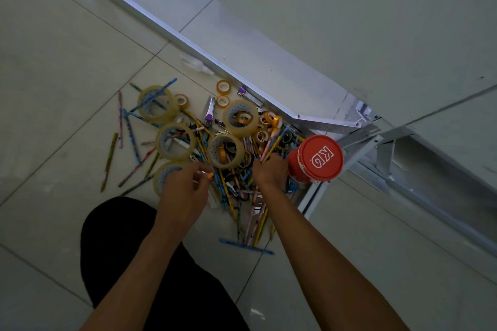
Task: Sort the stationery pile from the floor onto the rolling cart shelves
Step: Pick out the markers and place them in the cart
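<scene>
Head view: the stationery pile [226, 148] lies on the tiled floor [53, 62] beside the cart's metal frame [269, 99]; the left hand [185, 191] pinches a small orange piece [210, 175]; the right hand [270, 170] grips pencils [271, 146] beside a red tub [316, 158].

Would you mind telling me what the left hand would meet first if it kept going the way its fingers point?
Probably the large clear tape roll just beyond the left hand, whose fingertips pinch a small orange item; depth is hard to judge from above.
</scene>
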